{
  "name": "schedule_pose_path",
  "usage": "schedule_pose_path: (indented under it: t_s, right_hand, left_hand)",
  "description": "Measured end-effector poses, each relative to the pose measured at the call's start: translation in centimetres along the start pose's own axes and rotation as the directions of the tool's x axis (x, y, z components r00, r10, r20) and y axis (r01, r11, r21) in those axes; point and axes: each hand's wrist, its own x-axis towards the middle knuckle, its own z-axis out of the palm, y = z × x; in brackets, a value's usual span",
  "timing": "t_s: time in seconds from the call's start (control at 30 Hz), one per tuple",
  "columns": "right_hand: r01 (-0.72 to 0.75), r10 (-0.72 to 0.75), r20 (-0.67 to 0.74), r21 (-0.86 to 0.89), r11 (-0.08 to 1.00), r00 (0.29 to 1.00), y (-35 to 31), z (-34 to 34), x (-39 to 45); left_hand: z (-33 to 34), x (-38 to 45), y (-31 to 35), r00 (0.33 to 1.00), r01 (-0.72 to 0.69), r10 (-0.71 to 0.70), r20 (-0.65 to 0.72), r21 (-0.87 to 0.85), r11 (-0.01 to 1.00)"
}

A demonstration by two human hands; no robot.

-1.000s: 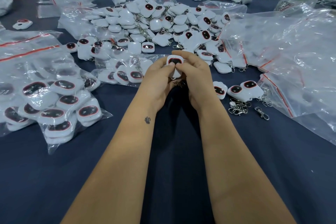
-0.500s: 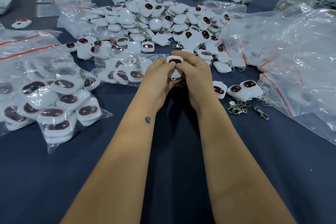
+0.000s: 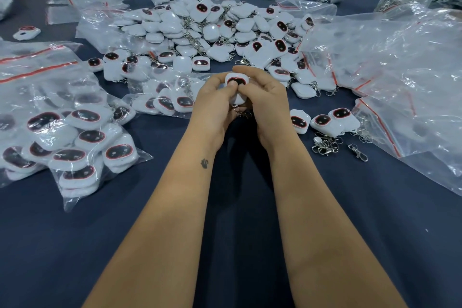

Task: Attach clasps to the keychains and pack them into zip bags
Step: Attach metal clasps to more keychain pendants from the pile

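Left hand [image 3: 212, 107] and right hand [image 3: 267, 102] meet above counter [image 3: 240, 232] centre, both grips clamped on one white keychain [image 3: 237, 90]; thumbs press its dark red-rimmed face, fingers curl behind. Metal chain peeks below it between palms. Loose clasps [image 3: 326, 144] lie on counter right of right wrist, near three loose keychains [image 3: 332, 120]. Keychain pile [image 3: 212, 30] lies beyond hands. Filled zip bag [image 3: 75, 142] lies left; empty bags [image 3: 400, 77] lie right.
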Motion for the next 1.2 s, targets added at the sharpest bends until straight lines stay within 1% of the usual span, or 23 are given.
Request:
schedule_pose_path:
  t_s: [0.07, 0.13, 0.2, 0.23, 0.27, 0.3, 0.33, 0.37, 0.4, 0.43, 0.47, 0.53, 0.6, 0.7, 0.8, 0.83, 0.87, 0.93, 0.97, 1.0, 1.1, 1.13, 1.2]
  right_hand:
    - [-0.021, 0.028, -0.07, 0.095, 0.995, 0.997, -0.2, 0.1, 0.1]
    - [-0.026, 0.059, -0.167, 0.191, 0.981, 0.984, -0.2, -0.1, 0.3]
    - [-0.032, 0.105, -0.239, 0.293, 0.956, 0.965, -0.2, -0.3, 0.5]
    - [-0.033, 0.126, -0.261, 0.333, 0.942, 0.957, -0.3, -0.4, 0.5]
    - [-0.03, 0.137, -0.278, 0.358, 0.933, 0.951, -0.3, -0.4, 0.6]
    - [-0.025, 0.14, -0.292, 0.365, 0.931, 0.946, -0.4, -0.5, 0.6]
    - [-0.017, 0.134, -0.3, 0.362, 0.932, 0.944, -0.5, -0.5, 0.7]
    - [-0.01, 0.122, -0.302, 0.348, 0.937, 0.945, -0.6, -0.4, 0.8]
    - [-0.005, 0.109, -0.294, 0.334, 0.942, 0.949, -0.6, -0.3, 0.7]
    - [0.0, 0.097, -0.281, 0.326, 0.945, 0.955, -0.6, -0.2, 0.6]
    - [0.003, 0.089, -0.265, 0.329, 0.944, 0.96, -0.6, -0.2, 0.6]
    - [0.008, 0.083, -0.235, 0.362, 0.932, 0.968, -0.7, 0.0, 0.4]
    - [0.014, 0.073, -0.204, 0.397, 0.918, 0.976, -0.7, 0.1, 0.2]
    - [0.021, 0.04, -0.161, 0.364, 0.931, 0.986, -0.7, 0.1, 0.1]
    - [0.01, 0.045, -0.137, 0.373, 0.928, 0.99, -0.8, 0.4, 0.1]
    - [-0.001, 0.056, -0.134, 0.386, 0.923, 0.989, -0.8, 0.5, 0.1]
    - [-0.015, 0.071, -0.126, 0.402, 0.916, 0.989, -0.8, 0.6, 0.1]
    - [-0.053, 0.101, -0.103, 0.389, 0.92, 0.99, -0.7, 0.8, 0.1]
    - [-0.069, 0.109, -0.093, 0.351, 0.934, 0.99, -0.5, 0.9, 0.1]
    - [-0.077, 0.108, -0.085, 0.308, 0.948, 0.991, -0.4, 1.0, 0.1]
    - [-0.075, 0.092, -0.101, 0.162, 0.984, 0.991, 0.0, 1.3, 0.1]
    - [-0.074, 0.086, -0.126, 0.097, 0.993, 0.988, 0.2, 1.4, 0.2]
    - [-0.069, 0.057, -0.148, -0.079, 0.994, 0.987, 0.5, 1.5, 0.3]
  left_hand:
    - [0.5, -0.2, -0.4, 0.997, -0.069, 0.072, -0.016, 0.165, 0.984]
    - [0.9, -0.7, -0.8, 0.975, -0.208, 0.221, 0.009, 0.383, 0.9]
    - [1.0, -1.2, -0.9, 0.93, -0.338, 0.363, 0.047, 0.495, 0.801]
    - [0.8, -1.3, -0.9, 0.898, -0.385, 0.438, 0.042, 0.558, 0.735]
    - [0.5, -1.2, -0.8, 0.854, -0.412, 0.519, 0.037, 0.657, 0.631]
    - [0.2, -1.1, -0.8, 0.812, -0.4, 0.582, 0.045, 0.77, 0.497]
    - [-0.3, -0.8, -0.8, 0.795, -0.349, 0.604, 0.061, 0.861, 0.371]
    - [-0.6, -0.6, -0.8, 0.813, -0.277, 0.577, 0.075, 0.922, 0.271]
    - [-0.8, -0.4, -0.9, 0.853, -0.206, 0.517, 0.077, 0.959, 0.197]
    - [-0.8, -0.3, -1.0, 0.888, -0.151, 0.454, 0.073, 0.979, 0.139]
    - [-0.7, -0.4, -1.0, 0.907, -0.125, 0.414, 0.075, 0.987, 0.096]
    - [-0.4, -0.6, -1.1, 0.906, -0.127, 0.413, 0.093, 0.99, 0.054]
    - [0.0, -0.9, -1.1, 0.896, -0.126, 0.435, 0.093, 0.991, 0.046]
    - [0.0, -1.0, -1.3, 0.894, -0.088, 0.444, 0.06, 0.995, 0.042]
    - [-0.3, -0.7, -1.3, 0.887, -0.08, 0.461, 0.03, 0.993, 0.088]
    - [-0.3, -0.6, -1.3, 0.882, -0.091, 0.47, 0.019, 0.987, 0.129]
    - [-0.4, -0.6, -1.3, 0.874, -0.111, 0.485, -0.003, 0.972, 0.206]
    - [-0.4, -0.7, -1.2, 0.86, -0.163, 0.504, -0.085, 0.889, 0.428]
    - [-0.4, -0.8, -1.2, 0.853, -0.191, 0.506, -0.129, 0.824, 0.533]
    - [-0.3, -0.8, -1.2, 0.845, -0.219, 0.509, -0.165, 0.761, 0.611]
    - [-0.1, -0.7, -1.3, 0.806, -0.299, 0.534, -0.256, 0.603, 0.74]
    - [0.1, -0.7, -1.3, 0.79, -0.327, 0.546, -0.28, 0.561, 0.761]
    - [0.3, -0.7, -1.3, 0.764, -0.379, 0.579, -0.285, 0.528, 0.76]
